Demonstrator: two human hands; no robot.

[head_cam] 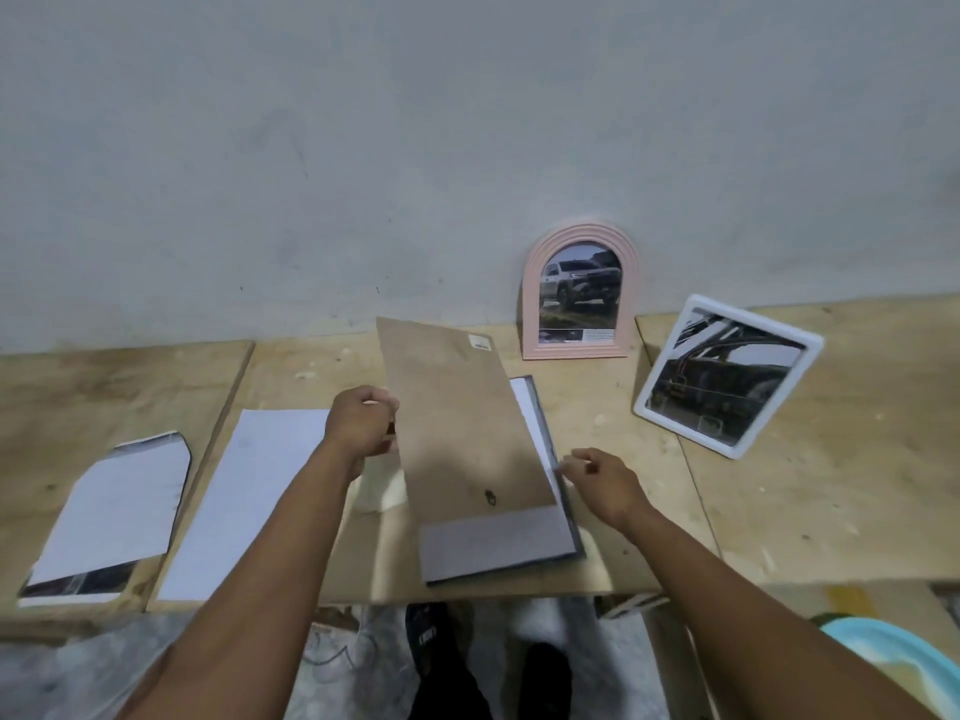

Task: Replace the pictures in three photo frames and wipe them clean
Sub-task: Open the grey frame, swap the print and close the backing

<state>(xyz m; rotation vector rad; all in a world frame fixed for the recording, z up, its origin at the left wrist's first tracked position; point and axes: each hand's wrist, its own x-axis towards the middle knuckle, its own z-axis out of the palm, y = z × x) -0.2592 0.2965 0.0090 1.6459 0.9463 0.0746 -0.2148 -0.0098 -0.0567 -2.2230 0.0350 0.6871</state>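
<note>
A dark-edged photo frame (558, 491) lies face down at the table's front middle. Its brown backing board (462, 423) is tilted up over it, and my left hand (363, 426) grips the board's left edge. My right hand (605, 480) touches the frame's right edge with loosely curled fingers. A pink arched frame (530, 314) with a car picture stands against the wall. To its right a white square frame (727, 374) with a dark picture leans tilted on the table. Two paper pictures lie face down at the left: a rectangular sheet (249, 506) and an arch-cut sheet (114, 517).
The wooden table (831, 485) runs along a grey wall. A white cloth (382, 491) lies under the raised board near my left hand. A light blue basin (898, 662) sits below the table's right front corner. My dark shoes (431, 636) show under the table edge.
</note>
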